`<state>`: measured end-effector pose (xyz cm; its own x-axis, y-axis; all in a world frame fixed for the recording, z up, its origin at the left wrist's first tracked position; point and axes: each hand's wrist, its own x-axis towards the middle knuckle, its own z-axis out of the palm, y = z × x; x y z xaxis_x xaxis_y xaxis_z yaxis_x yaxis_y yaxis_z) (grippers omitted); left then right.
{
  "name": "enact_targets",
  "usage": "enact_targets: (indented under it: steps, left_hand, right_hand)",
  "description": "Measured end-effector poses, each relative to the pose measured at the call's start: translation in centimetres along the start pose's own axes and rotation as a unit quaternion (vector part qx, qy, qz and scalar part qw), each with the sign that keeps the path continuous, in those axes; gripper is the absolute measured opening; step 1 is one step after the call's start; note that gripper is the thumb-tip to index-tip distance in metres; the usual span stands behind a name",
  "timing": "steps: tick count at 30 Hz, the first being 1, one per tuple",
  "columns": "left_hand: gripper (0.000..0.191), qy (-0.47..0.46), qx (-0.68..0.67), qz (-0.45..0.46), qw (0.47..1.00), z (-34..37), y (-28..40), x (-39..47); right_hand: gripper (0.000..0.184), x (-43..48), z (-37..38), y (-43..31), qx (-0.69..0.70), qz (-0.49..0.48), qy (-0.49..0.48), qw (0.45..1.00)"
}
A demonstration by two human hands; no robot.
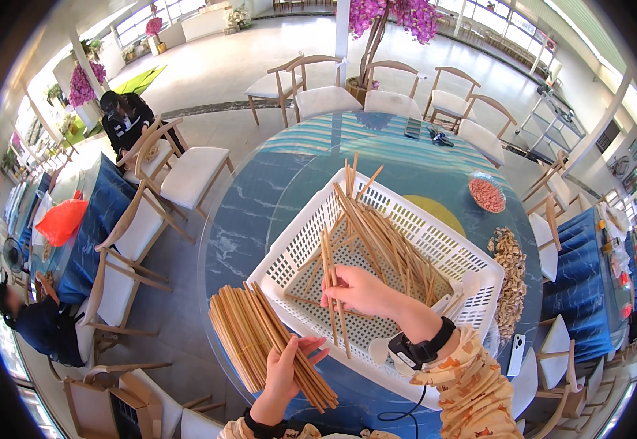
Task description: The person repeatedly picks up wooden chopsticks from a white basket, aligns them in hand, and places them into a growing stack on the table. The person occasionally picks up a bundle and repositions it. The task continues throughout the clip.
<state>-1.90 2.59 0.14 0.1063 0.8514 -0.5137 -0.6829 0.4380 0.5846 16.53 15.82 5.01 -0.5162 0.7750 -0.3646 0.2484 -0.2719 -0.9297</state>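
Observation:
A white perforated plastic basket stands on the round table before me, with loose wooden chopsticks lying in it. Over its near half, my right hand grips a couple of chopsticks between thumb and fingers. My left hand holds a small bunch of chopsticks at the basket's near left corner. Directly left of that hand lies a thick bundle of chopsticks, side by side, with a thin band across it. White spoons or ladles rest in the basket's right end.
On the table's right are a bowl of pink pieces, a heap of dried brownish pieces and a white phone. A dark phone lies at the far edge. Chairs ring the table. Two people sit to the left.

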Motion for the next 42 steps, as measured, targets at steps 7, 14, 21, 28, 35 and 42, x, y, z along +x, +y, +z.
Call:
enact_targets:
  steps: [7,14,21,28,35,42]
  left_hand:
    - [0.017,-0.025,0.026,0.021,0.999,1.0,-0.4,-0.1]
    - [0.023,-0.042,0.017,-0.029,0.999,0.4,-0.3,-0.1]
    - [0.035,-0.106,0.056,-0.053,0.991,1.5,-1.3,-0.9]
    - [0.018,-0.110,-0.019,-0.102,0.989,1.6,-2.3,-0.8]
    - [0.014,-0.091,-0.039,-0.098,0.990,0.9,-1.0,-0.5]
    - [0.015,-0.044,-0.008,-0.069,0.997,0.0,0.1,0.1]
  right_hand:
    - [0.008,-3.4,1.1,-3.5,-0.025,-0.035,0.035,0.998]
    - [0.011,-3.9,2.5,-2.0,0.119,0.018,-0.073,0.990]
    - [0.021,-3.3,4.7,2.8,0.018,0.019,-0.052,0.998]
    - [0.022,-4.0,4.2,3.7,-0.008,0.030,-0.103,0.994]
    - [0.025,-3.7,-7.9,6.9,-0.094,0.122,0.116,0.981]
    - [0.024,-3.9,-12.1,16.3,-0.433,0.243,0.147,0.855]
